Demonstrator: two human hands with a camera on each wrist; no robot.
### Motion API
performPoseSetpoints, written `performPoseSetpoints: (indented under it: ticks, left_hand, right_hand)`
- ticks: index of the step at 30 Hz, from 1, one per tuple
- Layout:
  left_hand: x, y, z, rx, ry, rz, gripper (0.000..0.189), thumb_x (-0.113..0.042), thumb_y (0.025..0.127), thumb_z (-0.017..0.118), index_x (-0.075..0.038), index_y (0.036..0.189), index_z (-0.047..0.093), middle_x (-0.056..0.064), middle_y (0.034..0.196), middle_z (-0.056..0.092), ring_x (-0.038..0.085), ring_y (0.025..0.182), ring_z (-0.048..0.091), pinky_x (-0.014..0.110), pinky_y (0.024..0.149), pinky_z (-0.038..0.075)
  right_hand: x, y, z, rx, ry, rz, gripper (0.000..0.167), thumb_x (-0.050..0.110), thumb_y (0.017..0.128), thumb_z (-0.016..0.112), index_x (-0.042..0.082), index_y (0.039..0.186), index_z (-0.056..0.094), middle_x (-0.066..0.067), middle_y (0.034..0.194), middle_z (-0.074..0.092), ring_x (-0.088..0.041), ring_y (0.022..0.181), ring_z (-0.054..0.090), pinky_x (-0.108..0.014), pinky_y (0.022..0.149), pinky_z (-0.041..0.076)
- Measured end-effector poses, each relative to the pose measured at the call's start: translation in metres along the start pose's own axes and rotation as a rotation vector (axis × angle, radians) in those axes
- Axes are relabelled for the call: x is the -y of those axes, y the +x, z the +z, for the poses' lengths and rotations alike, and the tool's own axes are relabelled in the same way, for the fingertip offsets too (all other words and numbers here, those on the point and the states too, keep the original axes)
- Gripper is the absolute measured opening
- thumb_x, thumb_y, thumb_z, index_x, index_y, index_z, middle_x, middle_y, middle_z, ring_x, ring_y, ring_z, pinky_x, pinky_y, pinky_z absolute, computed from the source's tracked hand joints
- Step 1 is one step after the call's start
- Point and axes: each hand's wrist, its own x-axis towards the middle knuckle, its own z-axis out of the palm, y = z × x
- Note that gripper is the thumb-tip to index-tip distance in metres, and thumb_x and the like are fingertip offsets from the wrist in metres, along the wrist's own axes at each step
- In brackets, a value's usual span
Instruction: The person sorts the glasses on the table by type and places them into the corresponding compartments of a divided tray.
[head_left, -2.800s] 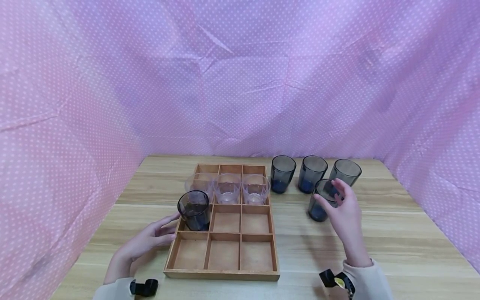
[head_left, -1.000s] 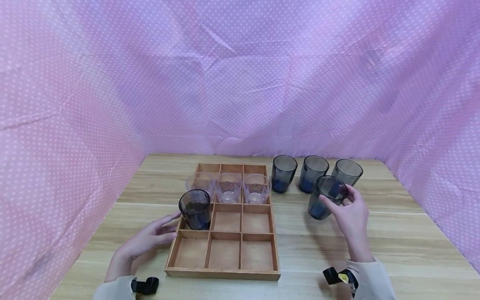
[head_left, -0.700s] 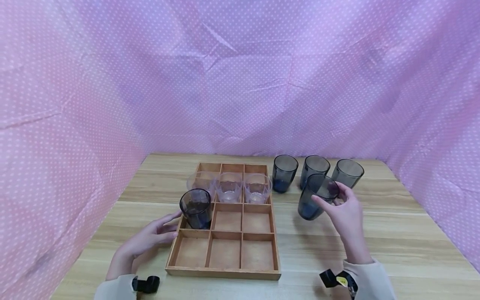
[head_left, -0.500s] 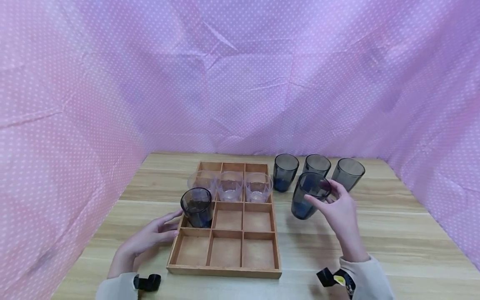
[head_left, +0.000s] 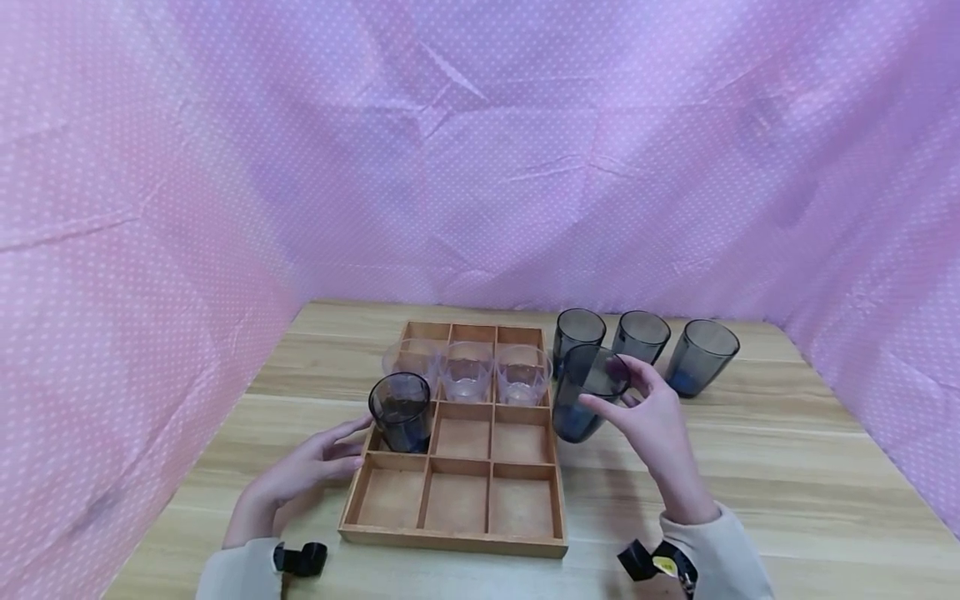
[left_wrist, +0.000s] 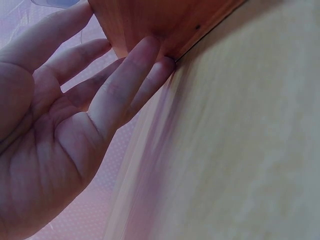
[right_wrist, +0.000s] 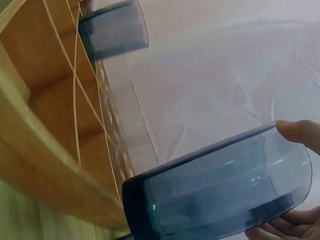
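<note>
My right hand (head_left: 651, 429) grips a dark blue-grey drinking glass (head_left: 579, 408) near its rim, thumb on one side and fingers on the other. The glass is off the table, slightly tilted, by the tray's right edge; the right wrist view shows the same glass (right_wrist: 215, 187) up close. A wooden tray (head_left: 453, 542) with square compartments lies in the middle. My left hand (head_left: 309, 468) touches its left side with loosely extended fingers, as the left wrist view confirms at the tray wall (left_wrist: 145, 20). Another dark glass (head_left: 401, 417) stands in the left compartment of the tray's third row.
Three clear cups (head_left: 467, 375) stand in a row across the tray's second row from the back. Behind my right hand are three more dark glasses, left (head_left: 577, 325), middle (head_left: 641, 335) and right (head_left: 701, 358). A polka-dot cloth (head_left: 480, 192) surrounds the wooden table (head_left: 787, 467).
My right hand closed its grip on the nearest dark glass, raised it from the table and carried it left to the tray's right edge. My left hand has stayed against the tray.
</note>
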Motion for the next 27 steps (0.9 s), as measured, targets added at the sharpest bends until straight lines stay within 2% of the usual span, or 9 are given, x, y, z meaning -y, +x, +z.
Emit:
performPoseSetpoints:
  ticks: [6,16,22,27]
  left_hand:
    - [0.0,0.0,0.0,0.005,-0.003,0.007,0.067,-0.018,0.099,0.055,0.004,0.152,0.02,0.034,0.155,0.018,0.057,0.135,0.031,0.043,0.102,0.048]
    - [0.0,0.001,0.001,0.002,-0.014,0.004,0.068,-0.018,0.098,0.055,0.002,0.153,0.019,0.033,0.155,0.017,0.056,0.135,0.031,0.043,0.102,0.048]
    - [0.0,-0.001,0.001,0.003,-0.02,-0.002,0.068,-0.018,0.098,0.055,0.002,0.153,0.019,0.032,0.156,0.016,0.056,0.136,0.031,0.043,0.103,0.047]
    - [0.001,0.0,0.0,0.003,-0.03,-0.006,0.068,-0.019,0.098,0.055,0.002,0.153,0.019,0.032,0.156,0.015,0.055,0.136,0.031,0.039,0.103,0.048]
  right_hand:
    - [0.01,-0.001,0.016,0.029,0.048,-0.036,0.077,0.019,0.075,0.085,0.004,0.139,0.045,-0.013,0.137,0.056,-0.022,0.133,0.048,-0.04,0.11,0.043]
    - [0.02,0.0,0.05,0.113,0.092,-0.053,0.075,0.018,0.071,0.087,0.006,0.135,0.05,-0.012,0.135,0.056,-0.024,0.13,0.051,-0.038,0.108,0.045]
    - [0.025,-0.002,0.068,0.134,0.146,-0.087,0.074,0.014,0.07,0.087,0.003,0.134,0.051,-0.016,0.134,0.057,-0.027,0.128,0.053,-0.043,0.107,0.045]
    - [0.028,-0.001,0.079,0.149,0.129,-0.083,0.074,0.016,0.069,0.088,0.005,0.133,0.052,-0.015,0.132,0.058,-0.027,0.126,0.055,-0.042,0.105,0.047]
